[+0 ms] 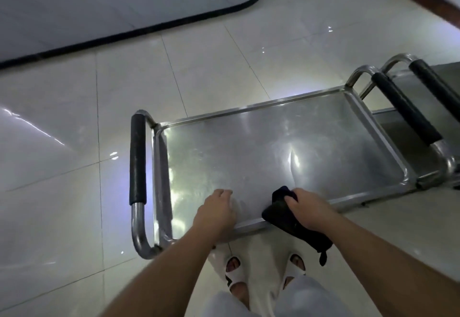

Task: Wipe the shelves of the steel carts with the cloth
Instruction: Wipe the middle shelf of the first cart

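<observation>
A steel cart stands in front of me, its shiny top shelf [261, 147] tilted across the middle of the view. My right hand [308, 211] grips a dark cloth [286, 214] at the shelf's near rim; part of the cloth hangs over the edge towards the floor. My left hand [217, 211] rests on the near part of the shelf, left of the cloth, with loosely curled fingers and nothing in it. Black-padded handles sit at the cart's left end [137, 160] and right end [405, 110].
A second steel cart [423, 87] with a black-padded handle stands right behind the first, at the right edge. White glossy floor tiles [74, 130] surround the carts. A rounded counter base with a dark skirting [139, 30] runs along the back left. My sandalled feet [263, 272] stand below the near rim.
</observation>
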The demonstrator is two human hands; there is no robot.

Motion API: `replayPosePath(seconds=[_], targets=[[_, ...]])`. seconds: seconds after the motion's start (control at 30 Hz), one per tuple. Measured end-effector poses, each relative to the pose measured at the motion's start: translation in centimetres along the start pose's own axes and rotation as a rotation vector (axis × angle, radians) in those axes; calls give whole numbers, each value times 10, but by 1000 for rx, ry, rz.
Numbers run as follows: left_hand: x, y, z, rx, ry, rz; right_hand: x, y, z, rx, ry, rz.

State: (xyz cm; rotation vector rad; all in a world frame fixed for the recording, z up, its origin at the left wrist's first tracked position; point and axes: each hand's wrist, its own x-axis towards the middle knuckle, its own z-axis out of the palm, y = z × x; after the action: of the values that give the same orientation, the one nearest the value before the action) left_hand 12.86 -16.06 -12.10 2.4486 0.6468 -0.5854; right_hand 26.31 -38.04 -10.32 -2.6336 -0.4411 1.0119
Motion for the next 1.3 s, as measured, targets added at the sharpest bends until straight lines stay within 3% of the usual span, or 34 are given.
replayPosePath(seconds=[0.4, 0.63, 0.83, 1.07, 1.3], targets=[[-97, 1, 26, -109, 81, -138, -52, -12, 7, -66, -77, -216], [-188, 9, 106, -223, 75, -317, -98, 28, 42, 68, -203, -312], [-241, -1, 156, -248, 21, -445, -135, 62, 86, 159, -314, -256], [-255, -41, 165, -297, 69, -444, -147, 50, 128, 289, -293, -177], [-245, -122, 179, -376, 83, -428, -142, 5, 201, 716, -284, 45]])
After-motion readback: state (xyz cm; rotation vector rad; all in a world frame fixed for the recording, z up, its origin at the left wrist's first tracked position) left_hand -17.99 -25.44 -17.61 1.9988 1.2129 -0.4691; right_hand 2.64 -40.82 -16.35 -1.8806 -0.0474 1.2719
